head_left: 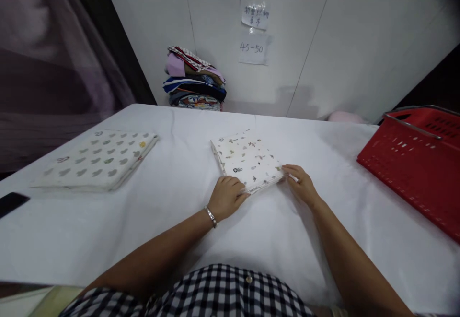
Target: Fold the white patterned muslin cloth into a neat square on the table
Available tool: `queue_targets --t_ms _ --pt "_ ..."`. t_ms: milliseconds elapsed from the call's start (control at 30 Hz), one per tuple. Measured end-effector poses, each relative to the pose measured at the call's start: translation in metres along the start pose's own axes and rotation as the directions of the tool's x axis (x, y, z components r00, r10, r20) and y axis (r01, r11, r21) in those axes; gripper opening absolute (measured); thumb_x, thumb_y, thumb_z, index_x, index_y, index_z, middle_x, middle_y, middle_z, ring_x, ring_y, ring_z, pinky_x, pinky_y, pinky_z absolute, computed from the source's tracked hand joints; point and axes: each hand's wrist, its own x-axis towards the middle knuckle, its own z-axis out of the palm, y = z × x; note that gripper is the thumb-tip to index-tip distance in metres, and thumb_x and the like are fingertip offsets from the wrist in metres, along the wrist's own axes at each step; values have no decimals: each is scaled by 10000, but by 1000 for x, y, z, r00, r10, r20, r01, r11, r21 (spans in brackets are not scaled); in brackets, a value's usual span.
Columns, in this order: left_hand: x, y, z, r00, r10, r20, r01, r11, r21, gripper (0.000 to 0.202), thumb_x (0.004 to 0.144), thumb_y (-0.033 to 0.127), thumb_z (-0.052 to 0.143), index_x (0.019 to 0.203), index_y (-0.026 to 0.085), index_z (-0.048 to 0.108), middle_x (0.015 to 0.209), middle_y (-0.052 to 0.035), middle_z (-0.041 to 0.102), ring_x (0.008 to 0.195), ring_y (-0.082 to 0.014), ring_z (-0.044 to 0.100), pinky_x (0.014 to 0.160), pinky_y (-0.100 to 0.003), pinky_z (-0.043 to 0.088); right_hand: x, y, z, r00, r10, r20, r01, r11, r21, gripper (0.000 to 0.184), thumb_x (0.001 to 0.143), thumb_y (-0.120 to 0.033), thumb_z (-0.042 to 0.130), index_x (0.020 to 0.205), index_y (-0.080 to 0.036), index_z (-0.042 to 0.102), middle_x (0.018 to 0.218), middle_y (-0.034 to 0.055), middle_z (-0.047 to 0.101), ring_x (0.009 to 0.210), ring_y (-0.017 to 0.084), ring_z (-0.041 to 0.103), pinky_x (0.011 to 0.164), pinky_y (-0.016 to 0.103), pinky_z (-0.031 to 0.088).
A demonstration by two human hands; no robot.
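A folded white cloth (247, 158) with small printed figures lies turned at an angle in the middle of the table. My left hand (227, 196), with a silver bracelet at the wrist, grips its near left corner, fingers on top and thumb along the near edge. At the near right corner, my right hand (301, 185) pinches the layered edge between thumb and fingers. Another folded white cloth (97, 158), printed with grey-green shapes, rests flat to the left, apart from both hands.
The white-covered table (172, 240) stands against a pale wall with paper notes (253, 48). A red basket (413, 163) with a metal handle is on the right. Stacked folded fabrics (196, 79) sit behind the far edge. A dark flat object (12, 203) lies at far left.
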Motion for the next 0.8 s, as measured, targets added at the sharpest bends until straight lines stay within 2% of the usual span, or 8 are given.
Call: queue_targets --t_ms 167,367,533,700,800 --pt "8 6 10 999 8 35 -9 999 30 104 869 272 531 882 202 607 869 -30 598 848 -188 508 760 -351 360 1 -9 5 987 -139 78 149 980 -132 277 882 -248 463 1087 -281 646 1113 46 618 1040 207 540 889 401 464" --pt "5 6 15 999 17 30 -20 996 88 151 901 240 473 876 191 613 885 -40 601 844 -189 516 739 -345 377 3 -12 8 980 -197 10 193 948 -254 246 887 -226 459 958 -237 695 1000 66 668 946 218 572 816 402 464" --pt "2 9 16 998 49 34 -54 989 139 185 911 217 438 857 168 608 886 -62 598 829 -195 512 724 -350 388 2 -14 7 984 -174 27 175 943 -283 255 882 -220 453 932 -243 701 973 64 678 926 220 581 794 400 458" --pt "4 6 18 1000 0 17 0 999 40 157 898 293 486 850 191 595 868 -44 578 828 -189 508 729 -345 389 1 -17 6 983 -170 72 183 951 -249 263 888 -238 445 1008 -258 679 1036 66 662 986 227 567 837 422 442" --pt "7 8 18 1000 -21 19 20 999 35 156 898 301 491 840 189 583 861 -39 568 812 -184 506 711 -336 386 0 -16 6 981 -176 84 192 952 -239 263 895 -246 442 1018 -263 673 1057 63 657 1002 225 563 848 421 432"
